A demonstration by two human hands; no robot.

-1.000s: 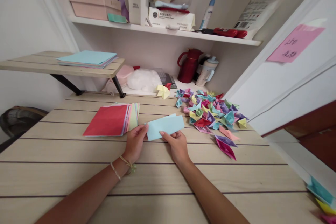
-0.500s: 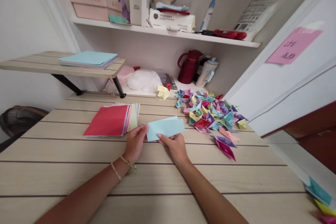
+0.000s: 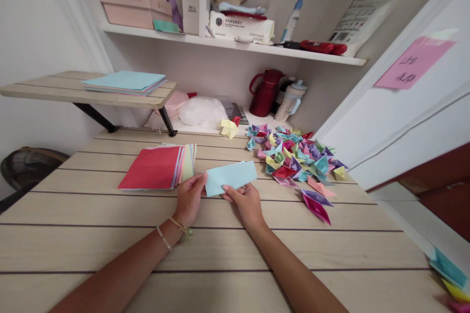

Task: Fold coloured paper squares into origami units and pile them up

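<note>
A light blue sheet of paper [image 3: 232,176], folded into a long strip, is held between my two hands above the table. My left hand [image 3: 191,199] pinches its left end between thumb and fingers. Along the lower edge, right of the middle, my right hand [image 3: 245,204] grips it with the thumb on top and the fingers behind. Just left of my left hand lies a stack of coloured paper [image 3: 150,168] with a red sheet on top. To the right is a heap of folded paper boats [image 3: 293,154] in many colours.
A small raised shelf [image 3: 47,89] at the left carries more paper sheets [image 3: 125,81]. At the back stand a red thermos jug [image 3: 265,93] and a pale bottle [image 3: 290,101]. A yellow folded paper [image 3: 229,128] lies near the table's back edge. A wall shelf [image 3: 235,45] crosses above.
The two layers of the blue paper, offset at the top edge before, now lie flush as one strip. Both hands keep their grip and have barely moved.
</note>
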